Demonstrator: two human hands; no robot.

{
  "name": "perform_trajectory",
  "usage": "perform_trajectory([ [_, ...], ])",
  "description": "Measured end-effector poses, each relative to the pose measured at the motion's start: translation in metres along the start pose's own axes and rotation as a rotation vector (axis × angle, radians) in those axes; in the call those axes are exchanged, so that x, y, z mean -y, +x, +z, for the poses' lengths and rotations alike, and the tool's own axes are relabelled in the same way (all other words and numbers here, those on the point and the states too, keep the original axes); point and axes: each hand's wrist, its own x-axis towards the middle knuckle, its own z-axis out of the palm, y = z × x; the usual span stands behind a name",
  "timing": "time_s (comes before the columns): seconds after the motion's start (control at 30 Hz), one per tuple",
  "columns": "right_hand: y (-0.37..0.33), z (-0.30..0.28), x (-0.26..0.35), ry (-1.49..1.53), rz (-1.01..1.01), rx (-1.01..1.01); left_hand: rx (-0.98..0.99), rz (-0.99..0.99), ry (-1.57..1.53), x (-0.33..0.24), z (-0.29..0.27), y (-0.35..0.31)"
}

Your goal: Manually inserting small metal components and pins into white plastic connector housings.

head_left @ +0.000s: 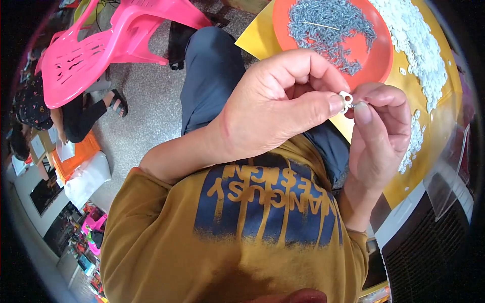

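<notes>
My left hand (283, 103) pinches a small white plastic piece (346, 102) with a hole in it, between thumb and forefinger. Close against it, my right hand (381, 134) has its thumb and forefinger pressed together at the piece's right side. A tiny greyish bit shows at those fingertips, too small to name. Both hands are raised over my lap at the edge of the yellow tabletop (257, 36). Just beyond them stands a round orange-red dish (378, 63), holding a heap of small grey metallic pieces (318, 28).
A large pile of small white pieces (417, 43) lies right of the dish, with a smaller pile (413, 144) nearer me. Clear plastic sheeting (447, 177) hangs at the right. A pink plastic chair (76, 65) and a seated person (76, 113) are at the left.
</notes>
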Motion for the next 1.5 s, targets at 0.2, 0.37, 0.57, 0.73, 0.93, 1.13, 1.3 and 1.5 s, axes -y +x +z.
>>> perform_trajectory([
  [0.2,-0.002,0.002,0.0,-0.004,-0.001,-0.011,-0.017,0.021,0.017,0.003,0.0,-0.001],
  [0.37,-0.005,0.007,0.002,-0.099,-0.024,-0.088,-0.027,0.037,0.029,0.004,0.001,-0.002],
  [0.57,-0.009,0.011,0.0,-0.285,-0.225,-0.106,-0.033,0.073,0.074,0.008,0.001,-0.004],
  [0.73,-0.012,0.009,-0.001,-0.305,-0.238,-0.082,-0.023,0.051,0.037,0.008,0.004,-0.006],
  [0.93,-0.013,0.007,-0.003,-0.24,-0.209,-0.093,-0.031,0.049,0.018,0.01,0.004,-0.005],
  [1.13,-0.014,0.007,-0.003,-0.151,-0.166,-0.108,-0.04,0.062,-0.002,0.01,0.004,-0.004],
  [1.3,-0.016,0.008,0.0,-0.159,-0.114,-0.125,-0.04,0.05,-0.033,0.011,0.004,-0.004],
  [1.5,-0.02,0.009,0.004,-0.172,0.117,-0.181,-0.034,0.005,0.026,0.011,0.004,-0.002],
])
